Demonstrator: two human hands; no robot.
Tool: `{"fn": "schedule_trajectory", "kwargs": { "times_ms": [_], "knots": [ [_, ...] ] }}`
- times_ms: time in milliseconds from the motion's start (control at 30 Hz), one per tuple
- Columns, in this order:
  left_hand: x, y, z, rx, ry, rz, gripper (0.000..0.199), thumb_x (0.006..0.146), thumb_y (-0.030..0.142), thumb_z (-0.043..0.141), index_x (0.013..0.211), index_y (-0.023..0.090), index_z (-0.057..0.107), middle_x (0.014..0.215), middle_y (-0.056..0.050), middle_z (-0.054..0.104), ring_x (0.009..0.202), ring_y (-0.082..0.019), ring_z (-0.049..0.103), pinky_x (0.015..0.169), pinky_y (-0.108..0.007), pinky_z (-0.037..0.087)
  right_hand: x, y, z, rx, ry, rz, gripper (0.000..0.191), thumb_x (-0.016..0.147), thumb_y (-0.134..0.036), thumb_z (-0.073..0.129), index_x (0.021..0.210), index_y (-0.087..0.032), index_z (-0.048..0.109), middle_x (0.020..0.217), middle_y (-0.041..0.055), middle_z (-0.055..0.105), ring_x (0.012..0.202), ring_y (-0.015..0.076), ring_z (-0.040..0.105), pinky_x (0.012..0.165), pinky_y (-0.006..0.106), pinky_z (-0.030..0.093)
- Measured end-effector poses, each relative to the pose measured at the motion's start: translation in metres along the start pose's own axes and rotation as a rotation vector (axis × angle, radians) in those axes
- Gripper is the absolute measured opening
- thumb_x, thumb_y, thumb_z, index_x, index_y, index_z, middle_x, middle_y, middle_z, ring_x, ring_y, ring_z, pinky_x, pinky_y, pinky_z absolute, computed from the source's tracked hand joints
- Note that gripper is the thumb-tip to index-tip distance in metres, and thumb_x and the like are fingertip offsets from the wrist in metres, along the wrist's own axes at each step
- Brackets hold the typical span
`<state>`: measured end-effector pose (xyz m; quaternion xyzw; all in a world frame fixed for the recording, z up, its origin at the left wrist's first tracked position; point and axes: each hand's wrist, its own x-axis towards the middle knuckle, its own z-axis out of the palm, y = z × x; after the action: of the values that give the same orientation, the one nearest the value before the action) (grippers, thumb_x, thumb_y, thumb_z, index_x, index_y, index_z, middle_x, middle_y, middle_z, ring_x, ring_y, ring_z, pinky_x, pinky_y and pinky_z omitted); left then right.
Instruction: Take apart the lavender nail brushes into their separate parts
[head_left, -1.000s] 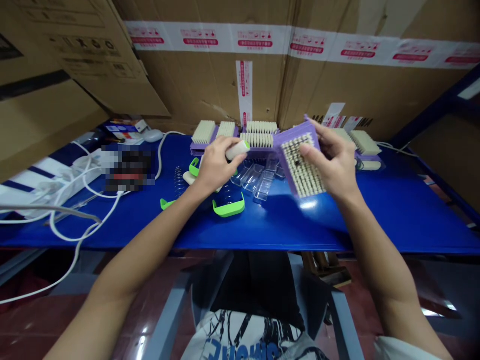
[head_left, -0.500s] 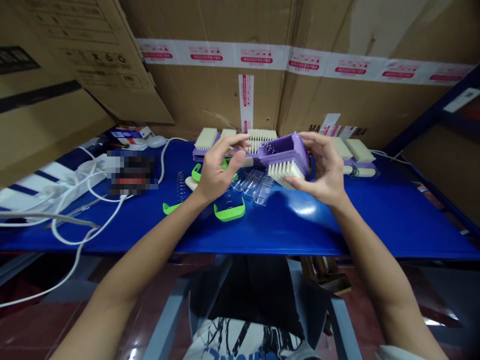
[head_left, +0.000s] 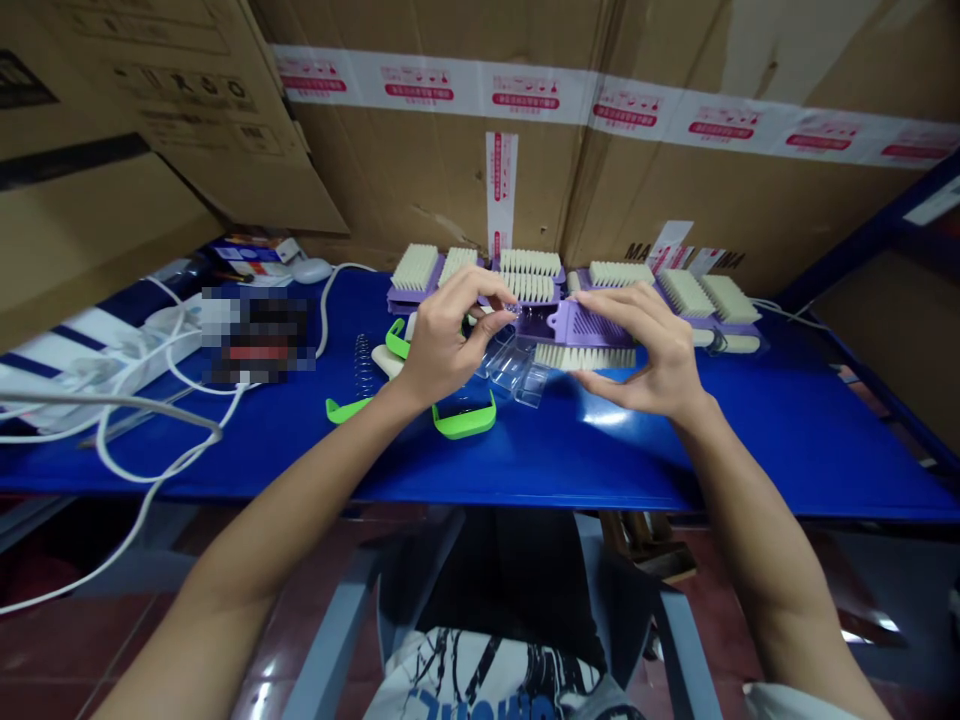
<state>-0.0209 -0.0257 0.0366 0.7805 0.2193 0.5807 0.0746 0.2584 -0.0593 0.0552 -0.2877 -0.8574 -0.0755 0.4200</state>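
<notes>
My right hand (head_left: 652, 350) holds a purple brush body (head_left: 592, 325) between thumb and fingers, its cream bristles (head_left: 585, 357) facing down. At the body's left end, my left hand (head_left: 457, 330) pinches something too small to make out, perhaps part of a spring. Clear plastic pieces (head_left: 517, 372) lie below and between the hands. Green end pieces (head_left: 465, 417) rest on the blue table (head_left: 585, 470) near my left wrist, and a coiled spring (head_left: 364, 365) stands out to the left. Several purple brushes with cream bristles (head_left: 529, 275) line the back.
White cables (head_left: 180, 465) and a power strip (head_left: 97, 370) cover the table's left side. A blurred dark object (head_left: 262, 345) lies beside them. Cardboard (head_left: 420, 170) rises behind the brushes. A cream handle (head_left: 731, 342) lies at the right.
The purple brush body has turned from tilted to nearly level, bristles down. My left hand has closed its fingertips at the body's left end. The view has shifted slightly.
</notes>
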Motion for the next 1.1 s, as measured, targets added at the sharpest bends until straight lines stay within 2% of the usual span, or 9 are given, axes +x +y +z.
{"fn": "schedule_trajectory", "kwargs": {
  "times_ms": [100,167,267,333,433,567,700,900,1100],
  "knots": [
    [-0.002,0.001,0.001,-0.053,0.003,-0.024,0.020,0.114,0.039,0.066,0.102,0.024,0.073,0.097,-0.005,0.078,0.090,-0.018,0.075,0.079,-0.033,0.061,-0.002,0.002,-0.001,-0.011,0.009,0.045,0.073,0.087,-0.053,0.085,0.156,-0.033,0.070,0.137,0.0118,0.082,0.115,0.0377,0.079,0.102,0.063,0.062],
    [-0.002,0.001,0.002,-0.096,-0.008,-0.047,0.027,0.110,0.052,0.073,0.116,0.025,0.074,0.114,-0.009,0.080,0.108,-0.022,0.078,0.091,-0.036,0.064,-0.003,0.001,-0.001,0.019,0.005,0.101,0.075,0.088,-0.057,0.085,0.158,-0.032,0.070,0.139,0.0121,0.081,0.118,0.0373,0.078,0.104,0.061,0.062],
    [-0.005,-0.002,0.006,-0.247,-0.129,-0.158,0.081,0.089,0.073,0.089,0.152,0.030,0.063,0.151,-0.016,0.072,0.139,-0.032,0.072,0.107,-0.043,0.067,-0.002,-0.002,0.004,0.120,0.025,0.165,0.078,0.088,-0.061,0.087,0.159,-0.033,0.070,0.142,0.0115,0.078,0.125,0.0361,0.075,0.110,0.060,0.061],
    [-0.008,-0.005,0.011,-0.380,-0.216,-0.268,0.094,0.082,0.074,0.094,0.158,0.031,0.059,0.152,-0.016,0.073,0.135,-0.034,0.076,0.104,-0.043,0.069,-0.002,-0.004,0.010,0.195,0.042,0.226,0.075,0.090,-0.065,0.085,0.156,-0.033,0.072,0.141,0.0107,0.078,0.127,0.0349,0.074,0.114,0.059,0.060],
    [-0.012,-0.010,0.017,-0.568,-0.216,-0.462,0.077,0.083,0.066,0.098,0.141,0.023,0.072,0.131,-0.015,0.083,0.114,-0.031,0.084,0.090,-0.041,0.075,-0.001,-0.005,0.018,0.362,0.059,0.366,0.072,0.098,-0.076,0.072,0.156,-0.033,0.071,0.146,0.0125,0.074,0.120,0.0314,0.077,0.105,0.053,0.065],
    [-0.012,-0.020,0.014,-0.763,-0.149,-0.736,0.054,0.092,0.064,0.090,0.120,0.019,0.077,0.119,-0.016,0.085,0.101,-0.030,0.086,0.075,-0.043,0.078,-0.003,0.000,0.017,0.480,0.069,0.394,0.093,0.100,-0.097,0.038,0.168,-0.036,0.051,0.162,0.0153,0.063,0.128,0.0342,0.076,0.106,0.057,0.066],
    [-0.013,-0.034,0.009,-0.793,-0.085,-0.808,0.047,0.106,0.066,0.073,0.120,0.022,0.078,0.136,-0.015,0.083,0.110,-0.029,0.086,0.087,-0.042,0.079,-0.005,0.003,0.011,0.250,-0.006,0.341,0.114,0.088,-0.090,0.073,0.179,-0.038,0.028,0.166,0.0164,0.055,0.150,0.0383,0.062,0.116,0.061,0.062],
    [-0.017,-0.047,0.009,-0.676,-0.102,-0.637,0.064,0.112,0.079,0.046,0.129,0.025,0.075,0.143,-0.015,0.080,0.129,-0.030,0.082,0.098,-0.038,0.077,-0.010,0.011,0.020,0.163,0.036,0.291,0.089,0.095,-0.064,0.080,0.170,-0.032,0.046,0.162,0.0170,0.055,0.155,0.0358,0.057,0.116,0.056,0.065],
    [-0.007,-0.020,0.003,-0.782,-0.045,-0.816,0.063,0.099,0.076,0.076,0.124,0.018,0.073,0.134,-0.018,0.080,0.128,-0.035,0.080,0.099,-0.045,0.076,-0.010,0.010,0.030,0.343,0.087,0.382,0.085,0.085,-0.055,0.090,0.159,-0.028,0.058,0.153,0.0158,0.064,0.144,0.0352,0.066,0.104,0.050,0.071]
  ]
}}
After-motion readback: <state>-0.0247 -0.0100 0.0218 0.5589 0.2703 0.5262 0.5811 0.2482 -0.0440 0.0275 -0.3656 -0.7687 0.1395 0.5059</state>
